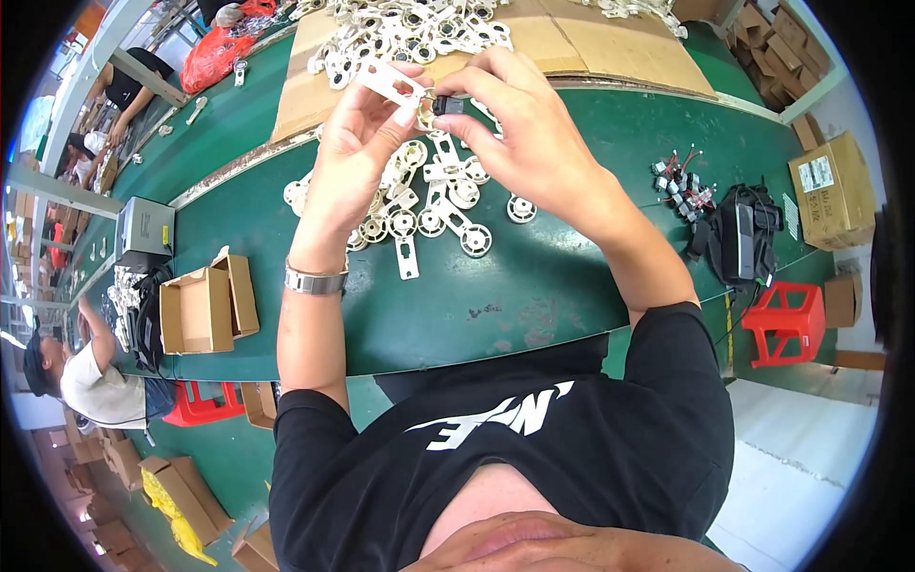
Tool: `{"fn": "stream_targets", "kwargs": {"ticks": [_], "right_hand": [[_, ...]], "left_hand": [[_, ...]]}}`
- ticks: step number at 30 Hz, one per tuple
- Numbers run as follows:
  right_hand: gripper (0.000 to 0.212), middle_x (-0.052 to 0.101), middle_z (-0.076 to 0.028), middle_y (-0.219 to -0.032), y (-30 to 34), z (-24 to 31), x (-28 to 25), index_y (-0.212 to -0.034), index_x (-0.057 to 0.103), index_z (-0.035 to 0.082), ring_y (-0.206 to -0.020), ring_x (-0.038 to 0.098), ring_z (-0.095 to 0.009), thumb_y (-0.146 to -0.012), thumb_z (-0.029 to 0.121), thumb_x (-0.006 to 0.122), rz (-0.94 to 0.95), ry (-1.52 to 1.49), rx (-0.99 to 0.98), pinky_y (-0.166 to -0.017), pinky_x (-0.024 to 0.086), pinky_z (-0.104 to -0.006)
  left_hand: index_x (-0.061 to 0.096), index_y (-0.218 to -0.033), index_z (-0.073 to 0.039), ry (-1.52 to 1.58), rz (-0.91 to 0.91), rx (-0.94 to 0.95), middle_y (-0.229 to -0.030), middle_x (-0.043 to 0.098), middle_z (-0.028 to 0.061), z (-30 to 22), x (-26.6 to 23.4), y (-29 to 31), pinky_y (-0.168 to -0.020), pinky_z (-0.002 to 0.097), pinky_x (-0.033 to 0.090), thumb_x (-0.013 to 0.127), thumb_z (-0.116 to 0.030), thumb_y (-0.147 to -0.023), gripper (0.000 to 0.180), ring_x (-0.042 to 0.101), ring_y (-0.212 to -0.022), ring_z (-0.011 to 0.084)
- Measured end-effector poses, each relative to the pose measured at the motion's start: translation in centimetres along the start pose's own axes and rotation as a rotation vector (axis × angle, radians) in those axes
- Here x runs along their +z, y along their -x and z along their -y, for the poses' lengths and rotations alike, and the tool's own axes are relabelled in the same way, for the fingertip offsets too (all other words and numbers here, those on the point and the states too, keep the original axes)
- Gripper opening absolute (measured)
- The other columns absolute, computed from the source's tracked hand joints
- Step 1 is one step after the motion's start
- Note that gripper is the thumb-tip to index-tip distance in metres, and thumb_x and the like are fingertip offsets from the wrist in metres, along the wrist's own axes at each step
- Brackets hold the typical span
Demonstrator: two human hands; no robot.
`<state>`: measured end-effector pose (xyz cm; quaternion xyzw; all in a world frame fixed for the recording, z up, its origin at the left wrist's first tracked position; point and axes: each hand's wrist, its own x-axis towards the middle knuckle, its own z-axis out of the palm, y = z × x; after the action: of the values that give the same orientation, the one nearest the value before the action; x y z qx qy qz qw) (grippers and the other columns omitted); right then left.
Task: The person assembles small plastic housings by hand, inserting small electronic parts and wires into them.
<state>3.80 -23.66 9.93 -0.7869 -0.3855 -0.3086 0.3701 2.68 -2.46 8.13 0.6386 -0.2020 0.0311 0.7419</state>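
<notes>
My left hand point(355, 143) is closed on a white plastic part point(386, 84) with a flat slotted arm and a rounded end, raised above the table. In my right hand point(522, 114), a small black block-shaped piece point(448, 105) is pinched between thumb and fingers, close against the rounded end. Whether the two pieces are joined cannot be told. Below my hands lies a loose group of similar white parts point(403, 223) with round wheel-like ends. One round part point(521, 208) rests a little apart, under my right wrist.
A big heap of white parts point(410, 33) covers a cardboard sheet point(553, 48) at the back. To the right are wired small parts point(681, 191), a black bag point(743, 234) and a red stool point(786, 324). An open cardboard box point(195, 310) and a co-worker point(95, 381) are left.
</notes>
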Motion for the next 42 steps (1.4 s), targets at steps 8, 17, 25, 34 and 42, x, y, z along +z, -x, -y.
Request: {"fn": "stream_targets", "kwargs": {"ticks": [8, 17, 25, 34, 42], "right_hand": [[0.027, 0.067, -0.013, -0.097, 0.2, -0.2, 1.1, -0.114, 0.067, 0.005, -0.093, 0.065, -0.032, -0.089, 0.002, 0.074, 0.013, -0.146, 0.107, -0.084, 0.053, -0.0428], [0.032, 0.064, -0.011, -0.112, 0.4, -0.3, 2.0, -0.118, 0.067, 0.005, -0.105, 0.065, -0.026, -0.088, -0.005, 0.072, -0.082, -0.171, 0.089, -0.086, 0.056, -0.0363], [0.027, 0.063, -0.004, -0.116, 1.1, -1.6, 4.7, -0.116, 0.069, 0.005, -0.108, 0.062, -0.012, -0.092, -0.003, 0.076, -0.098, -0.992, 0.409, -0.092, 0.056, -0.0308], [0.024, 0.072, -0.005, -0.111, 1.5, -3.2, 5.8, -0.117, 0.069, 0.004, -0.098, 0.064, -0.011, -0.095, 0.002, 0.078, -0.075, -1.343, 0.533, -0.091, 0.055, -0.0294], [0.025, 0.072, -0.004, -0.106, 1.8, -3.1, 6.6, -0.116, 0.069, 0.004, -0.088, 0.061, -0.009, -0.094, 0.002, 0.079, -0.142, -1.58, 0.551, -0.076, 0.051, -0.0251]], "left_hand": [[0.058, -0.139, -0.008, -0.035, -0.029, 0.012, -0.131, 0.065, 0.0044, -0.1, 0.9, 0.3, -0.099, 0.0326, 0.054, 0.063, -0.01, -0.107, 0.032, 0.062, -0.117, 0.0135], [0.055, -0.141, -0.006, 0.016, -0.049, 0.034, -0.136, 0.061, 0.0072, 0.2, 0.6, 0.1, -0.103, 0.0368, 0.054, 0.063, -0.01, -0.107, 0.035, 0.061, -0.124, 0.0169], [0.057, -0.139, -0.009, 0.135, -0.094, 0.031, -0.131, 0.064, 0.0048, -0.2, 1.0, 0.5, -0.1, 0.0333, 0.055, 0.064, -0.012, -0.107, 0.033, 0.061, -0.122, 0.0142], [0.059, -0.136, -0.007, 0.141, -0.118, 0.071, -0.134, 0.064, 0.0062, 0.2, 1.0, 0.1, -0.099, 0.031, 0.057, 0.066, -0.009, -0.105, 0.031, 0.066, -0.118, 0.0144], [0.06, -0.135, -0.005, 0.076, -0.173, 0.13, -0.134, 0.064, 0.0085, 0.6, 1.7, 0.2, -0.096, 0.0313, 0.059, 0.067, -0.005, -0.103, 0.032, 0.067, -0.117, 0.0159]]}}
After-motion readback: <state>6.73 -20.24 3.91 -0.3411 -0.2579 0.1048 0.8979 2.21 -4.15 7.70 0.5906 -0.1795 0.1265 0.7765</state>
